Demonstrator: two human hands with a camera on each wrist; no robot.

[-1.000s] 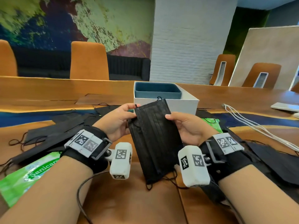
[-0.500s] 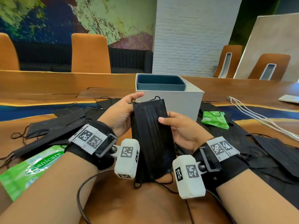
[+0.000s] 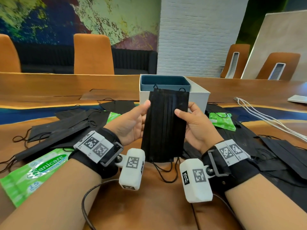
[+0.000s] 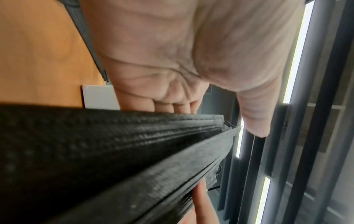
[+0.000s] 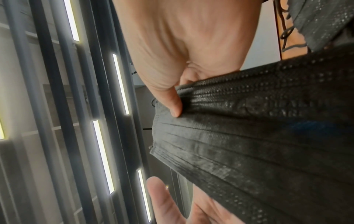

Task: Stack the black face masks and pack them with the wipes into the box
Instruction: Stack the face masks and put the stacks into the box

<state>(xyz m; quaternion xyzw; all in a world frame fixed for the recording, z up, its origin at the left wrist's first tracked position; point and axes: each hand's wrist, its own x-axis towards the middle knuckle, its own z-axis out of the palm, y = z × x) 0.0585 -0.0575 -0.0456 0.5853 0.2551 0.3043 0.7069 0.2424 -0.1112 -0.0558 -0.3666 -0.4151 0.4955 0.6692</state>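
Note:
A stack of black face masks [image 3: 164,127] stands upright in the air between my hands, in front of the white box [image 3: 199,98] with its blue insert [image 3: 164,81]. My left hand [image 3: 132,125] holds the stack's left edge, thumb on the front. My right hand [image 3: 194,125] pinches the right edge, thumb [image 5: 172,104] pressed on the pleats. The stack's layered edges [image 4: 134,151] fill the left wrist view. Ear loops dangle below the stack. A large green wipes pack [image 3: 33,175] lies at the lower left, and a small green wipes pack [image 3: 221,120] sits right of the box.
Loose black masks [image 3: 66,128] lie scattered on the wooden table at the left, and more masks [image 3: 282,150] at the right. White cables [image 3: 265,117] run across the table's far right. Orange chairs [image 3: 93,53] stand behind the table.
Both hands have raised the mask stack and turned it upright and square, closer to the box. The grip has shifted toward the stack's upper edges.

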